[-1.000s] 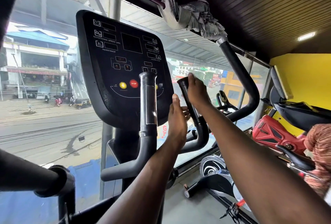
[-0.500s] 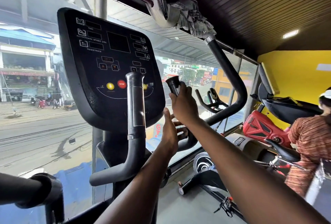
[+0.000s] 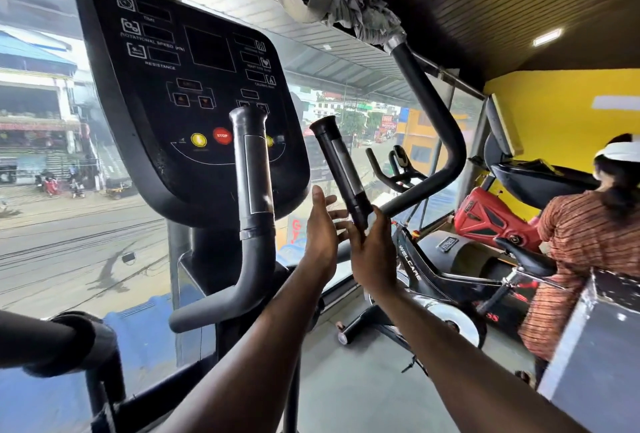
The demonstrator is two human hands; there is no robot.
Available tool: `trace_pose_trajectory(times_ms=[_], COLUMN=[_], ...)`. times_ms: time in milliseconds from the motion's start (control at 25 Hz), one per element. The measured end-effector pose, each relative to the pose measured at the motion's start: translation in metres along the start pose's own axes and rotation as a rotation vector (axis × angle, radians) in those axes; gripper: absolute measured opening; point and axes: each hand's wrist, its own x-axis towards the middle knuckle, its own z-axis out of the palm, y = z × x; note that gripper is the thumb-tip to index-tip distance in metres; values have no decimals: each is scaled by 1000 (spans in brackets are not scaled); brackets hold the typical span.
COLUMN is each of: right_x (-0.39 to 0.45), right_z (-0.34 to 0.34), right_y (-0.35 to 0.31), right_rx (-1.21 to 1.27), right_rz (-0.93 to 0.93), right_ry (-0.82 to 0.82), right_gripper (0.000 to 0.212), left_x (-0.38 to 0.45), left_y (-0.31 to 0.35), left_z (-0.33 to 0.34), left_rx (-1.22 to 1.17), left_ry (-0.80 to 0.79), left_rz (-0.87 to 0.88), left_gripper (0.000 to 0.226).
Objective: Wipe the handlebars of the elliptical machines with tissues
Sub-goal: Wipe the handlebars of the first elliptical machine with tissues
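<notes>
I count two upright black handlebars before the console: my right hand wraps the base of the right handlebar, my left hand open-fingered just beside it, the left handlebar untouched.

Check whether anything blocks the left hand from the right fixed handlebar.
Nothing visible does. The left hand is open just left of the right fixed handlebar, while the right hand grips its base.
</notes>
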Motion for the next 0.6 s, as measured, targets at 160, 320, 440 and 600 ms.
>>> trace_pose_trajectory(times_ms=[160,320,440,600], right_x=[1,-42,-25,-36], right_z=[5,12,8,16], right_y=[-17,19,7,18], right_rx=[-3,28,84,32], right_rz=[-8,105,131,101], right_ry=[53,-40,37,3], right_gripper=[60,56,53,50], left_x=[0,1,-1,-12], left_y=[-15,-30,-38,-42], left_z=[-5,-15,-16,-16], left_rx=[55,87,93,86], left_ry=[39,90,111,97], left_rz=[-27,-37,-29,-27], left_gripper=[62,61,56,29])
